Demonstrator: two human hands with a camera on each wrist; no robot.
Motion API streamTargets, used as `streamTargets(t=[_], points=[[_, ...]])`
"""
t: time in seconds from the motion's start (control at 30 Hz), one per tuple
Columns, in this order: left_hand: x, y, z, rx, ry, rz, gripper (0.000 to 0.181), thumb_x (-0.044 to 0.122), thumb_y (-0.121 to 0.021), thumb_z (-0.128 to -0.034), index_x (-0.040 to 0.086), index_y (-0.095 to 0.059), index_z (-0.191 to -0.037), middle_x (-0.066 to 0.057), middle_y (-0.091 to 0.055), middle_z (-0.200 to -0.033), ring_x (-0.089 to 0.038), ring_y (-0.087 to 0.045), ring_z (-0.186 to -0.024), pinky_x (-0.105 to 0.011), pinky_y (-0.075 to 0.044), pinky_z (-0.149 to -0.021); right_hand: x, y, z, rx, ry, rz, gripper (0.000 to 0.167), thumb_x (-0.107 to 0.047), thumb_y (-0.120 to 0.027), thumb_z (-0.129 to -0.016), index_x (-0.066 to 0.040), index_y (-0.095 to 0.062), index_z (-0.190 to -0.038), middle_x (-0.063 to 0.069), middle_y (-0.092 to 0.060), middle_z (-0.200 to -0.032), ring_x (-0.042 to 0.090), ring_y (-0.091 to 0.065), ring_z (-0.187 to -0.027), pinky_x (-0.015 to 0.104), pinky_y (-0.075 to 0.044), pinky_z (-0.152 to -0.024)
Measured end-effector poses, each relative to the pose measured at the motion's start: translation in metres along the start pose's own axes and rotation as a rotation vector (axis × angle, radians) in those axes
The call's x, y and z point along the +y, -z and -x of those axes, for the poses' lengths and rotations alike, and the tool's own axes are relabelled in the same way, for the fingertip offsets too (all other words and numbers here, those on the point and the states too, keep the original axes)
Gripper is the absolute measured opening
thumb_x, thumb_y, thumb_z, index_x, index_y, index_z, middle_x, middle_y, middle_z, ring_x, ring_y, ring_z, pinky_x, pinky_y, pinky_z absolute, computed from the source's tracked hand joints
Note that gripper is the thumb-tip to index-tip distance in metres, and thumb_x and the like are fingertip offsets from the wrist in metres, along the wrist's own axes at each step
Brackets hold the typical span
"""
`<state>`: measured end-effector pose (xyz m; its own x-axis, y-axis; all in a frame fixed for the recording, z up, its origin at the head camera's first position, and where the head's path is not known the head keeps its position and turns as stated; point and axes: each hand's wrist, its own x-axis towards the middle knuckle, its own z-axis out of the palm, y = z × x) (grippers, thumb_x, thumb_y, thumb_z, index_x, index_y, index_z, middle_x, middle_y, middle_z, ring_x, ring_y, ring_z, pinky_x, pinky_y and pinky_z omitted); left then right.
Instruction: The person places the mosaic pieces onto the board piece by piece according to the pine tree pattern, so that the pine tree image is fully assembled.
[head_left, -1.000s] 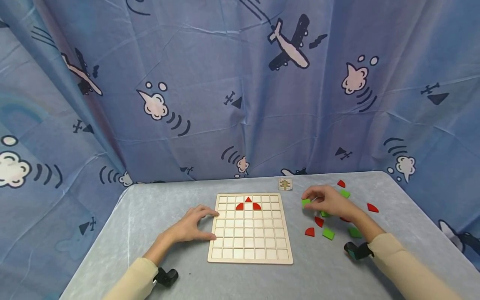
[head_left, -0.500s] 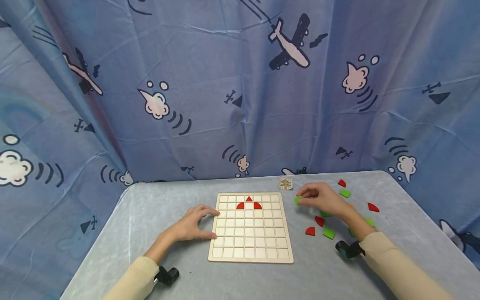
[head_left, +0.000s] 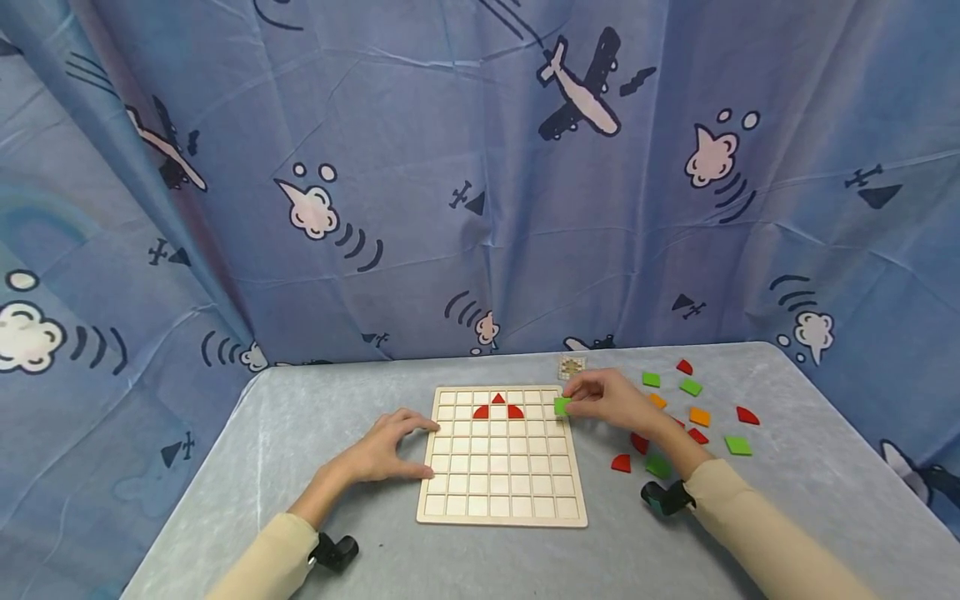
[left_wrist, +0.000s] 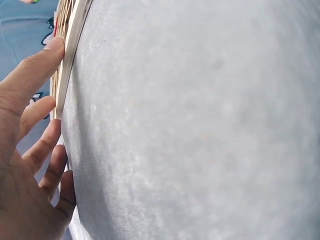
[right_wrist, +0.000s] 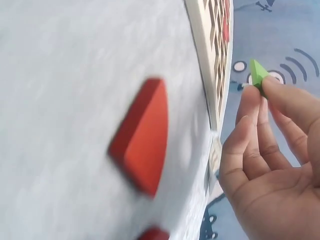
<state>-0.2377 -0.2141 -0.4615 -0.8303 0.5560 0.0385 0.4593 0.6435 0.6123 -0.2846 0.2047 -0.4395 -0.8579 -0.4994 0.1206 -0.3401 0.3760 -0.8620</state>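
A light wooden grid board (head_left: 498,467) lies on the table. Near its far edge sit a red triangle (head_left: 498,399) and two red quarter-circle tiles (head_left: 515,412) in its cells. My left hand (head_left: 378,454) rests at the board's left edge, thumb and fingers spread and touching the rim; the left wrist view shows the thumb on the board's edge (left_wrist: 73,45). Between the thumb and fingertips of my right hand (head_left: 611,402) is a green square tile (head_left: 561,407), held over the board's far right edge. The right wrist view shows this green tile (right_wrist: 257,75) raised and tilted.
Right of the board, loose tiles lie scattered: green squares (head_left: 738,446), orange tiles (head_left: 700,416) and red quarter circles (head_left: 621,463). A small patterned card (head_left: 572,367) lies behind the board's right corner. A blue printed curtain (head_left: 480,208) hangs behind the table (head_left: 315,400).
My right hand has moved left from the loose tiles to the board's right edge, carrying the green tile. Tiles formerly behind the hand now show. My left hand has stayed in place.
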Motion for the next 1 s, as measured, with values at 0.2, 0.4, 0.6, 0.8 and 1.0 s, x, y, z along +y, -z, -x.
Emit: streamTargets(t=[0.2, 0.4, 0.6, 0.8, 1.0], points=[[0.0, 0.0, 0.0, 0.002, -0.008, -0.001, 0.068, 0.043, -0.087, -0.08, 0.015, -0.063, -0.137, -0.006, -0.051, -0.137, -0.034, -0.042, -0.126, -0.059, -0.034, -0.102, -0.004, -0.013, -0.011, -0.01, 0.025, 0.0, 0.018, -0.006, -0.077, -0.091, 0.001, -0.071, -0.107, 0.012, -0.07, -0.098, 0.03, -0.065, -0.088, 0.033, -0.052, -0.07], [0.0, -0.001, -0.001, 0.001, 0.001, -0.003, 0.068, 0.043, -0.087, -0.0798, 0.015, -0.063, -0.137, -0.005, -0.051, -0.137, -0.033, -0.042, -0.126, -0.059, -0.034, -0.102, -0.005, -0.027, -0.024, 0.013, 0.05, 0.02, 0.015, -0.006, -0.079, -0.09, -0.001, -0.073, -0.103, 0.01, -0.068, -0.1, 0.026, -0.067, -0.087, 0.035, -0.053, -0.07], [-0.001, -0.001, -0.001, 0.007, -0.001, -0.009, 0.068, 0.043, -0.088, -0.0792, 0.015, -0.063, -0.136, -0.006, -0.052, -0.136, -0.033, -0.043, -0.125, -0.059, -0.035, -0.102, -0.008, -0.041, -0.034, -0.003, 0.07, -0.038, 0.015, -0.002, -0.078, -0.089, 0.004, -0.072, -0.101, 0.015, -0.071, -0.099, 0.031, -0.068, -0.085, 0.035, -0.054, -0.067], [-0.001, -0.001, 0.0, 0.002, 0.007, -0.004, 0.068, 0.044, -0.087, -0.0795, 0.016, -0.063, -0.136, -0.006, -0.051, -0.137, -0.033, -0.042, -0.126, -0.059, -0.035, -0.102, -0.009, -0.052, -0.041, 0.001, 0.047, -0.093, 0.013, -0.001, -0.076, -0.091, 0.006, -0.072, -0.101, 0.016, -0.07, -0.087, 0.03, -0.065, -0.075, 0.037, -0.052, -0.064], [-0.001, -0.001, 0.0, 0.004, 0.005, -0.002, 0.068, 0.043, -0.087, -0.0796, 0.015, -0.063, -0.136, -0.006, -0.051, -0.137, -0.033, -0.042, -0.125, -0.059, -0.035, -0.102, -0.008, -0.059, -0.048, 0.002, 0.047, -0.111, 0.01, -0.001, -0.074, -0.092, 0.005, -0.074, -0.1, 0.014, -0.07, -0.081, 0.03, -0.064, -0.069, 0.038, -0.052, -0.063]])
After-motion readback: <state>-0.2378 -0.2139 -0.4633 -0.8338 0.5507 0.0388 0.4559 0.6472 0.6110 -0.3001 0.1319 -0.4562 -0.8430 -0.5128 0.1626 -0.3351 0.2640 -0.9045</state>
